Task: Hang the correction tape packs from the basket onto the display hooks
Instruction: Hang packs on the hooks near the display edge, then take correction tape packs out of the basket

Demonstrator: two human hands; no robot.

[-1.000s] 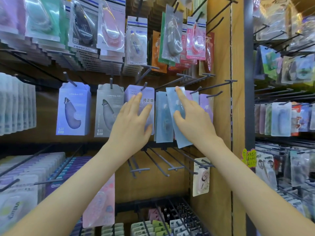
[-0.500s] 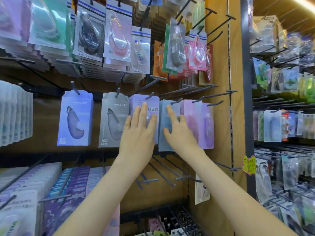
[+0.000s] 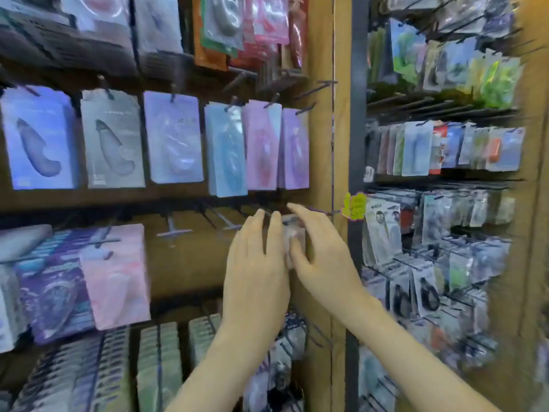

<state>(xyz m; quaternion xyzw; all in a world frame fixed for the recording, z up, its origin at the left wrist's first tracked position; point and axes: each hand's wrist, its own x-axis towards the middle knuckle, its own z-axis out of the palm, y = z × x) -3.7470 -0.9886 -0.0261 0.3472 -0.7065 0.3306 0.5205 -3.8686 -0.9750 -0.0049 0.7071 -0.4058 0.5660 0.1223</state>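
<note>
A small white correction tape pack hangs on a lower hook by the wooden post, mostly hidden between my hands. My right hand arches over it, thumb on its front and fingers past its top edge. Straight fingers of my left hand touch the pack's left side. In the row above hang a light blue pack, a pink pack and a purple pack. The basket is out of view. The frame is blurred.
Bare hooks stick out left of my hands. A pink pack and purple packs hang lower left. The wooden post divides this panel from a second crowded rack. A yellow-green tag sits on the post.
Both hands left the light blue pack in the middle row and dropped to the white pack on the lower hook. The camera swung down and right.
</note>
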